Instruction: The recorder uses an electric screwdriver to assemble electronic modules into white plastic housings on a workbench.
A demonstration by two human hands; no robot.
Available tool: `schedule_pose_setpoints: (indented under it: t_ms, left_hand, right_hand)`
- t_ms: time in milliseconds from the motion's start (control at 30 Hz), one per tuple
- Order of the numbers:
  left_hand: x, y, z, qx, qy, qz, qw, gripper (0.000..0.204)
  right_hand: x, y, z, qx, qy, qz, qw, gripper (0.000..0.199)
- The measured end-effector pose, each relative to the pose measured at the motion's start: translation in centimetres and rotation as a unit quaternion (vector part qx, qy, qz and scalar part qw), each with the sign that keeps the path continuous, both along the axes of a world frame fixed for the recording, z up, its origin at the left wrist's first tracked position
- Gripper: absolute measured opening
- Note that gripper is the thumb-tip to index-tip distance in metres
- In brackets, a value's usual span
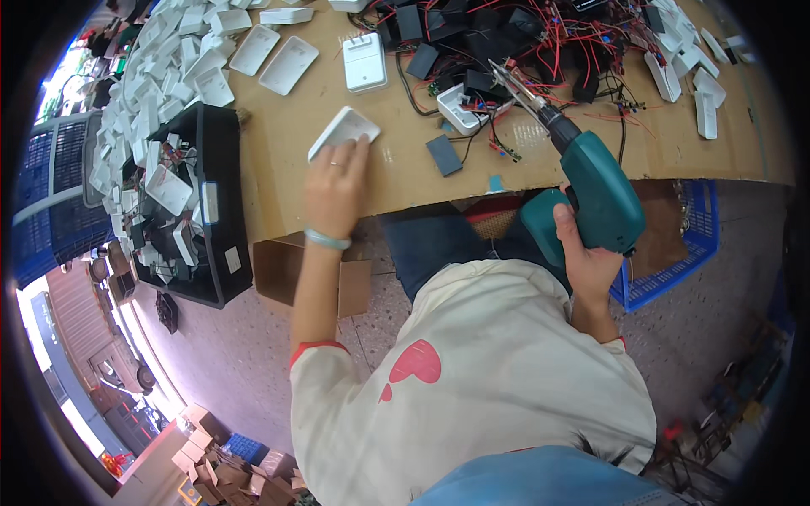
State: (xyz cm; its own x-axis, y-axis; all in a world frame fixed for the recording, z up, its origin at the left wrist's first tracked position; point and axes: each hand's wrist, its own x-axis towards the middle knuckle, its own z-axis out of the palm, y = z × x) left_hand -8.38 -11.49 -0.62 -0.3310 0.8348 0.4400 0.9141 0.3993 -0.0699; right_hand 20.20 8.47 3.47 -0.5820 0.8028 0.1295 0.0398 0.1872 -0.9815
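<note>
My left hand, with a ring and a pale bracelet, has its fingers closed on the near edge of a shallow white plastic shell, which sits tilted on the cardboard-covered table. In my right hand is a green power drill, gripped by its handle. Its bit points forward and left over the table, near a white case with wires and electronic parts in it. A dark grey block on a thin lead lies between my hands. Beyond them rests a white boxy device.
White shells are heaped at the far left, beside a black crate of shells and boards. Red wires and black blocks pile up at the back. Under the table stand a cardboard box and a blue plastic basket.
</note>
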Motion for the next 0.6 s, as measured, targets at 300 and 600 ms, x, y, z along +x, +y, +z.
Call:
schedule_pose_setpoints:
  t_ms: [300, 600]
  left_hand:
    - [3.7, 5.7, 2.7, 0.151, -0.029, -0.001, 0.988, 0.030]
    - [5.6, 20.1, 5.4, 0.132, -0.058, -0.206, 0.968, 0.018]
  right_hand:
    - [1.2, 1.0, 0.6, 0.061, 0.019, -0.081, 0.995, 0.027]
    - [2.5, 2.1, 2.2, 0.038, 0.126, -0.190, 0.973, 0.031]
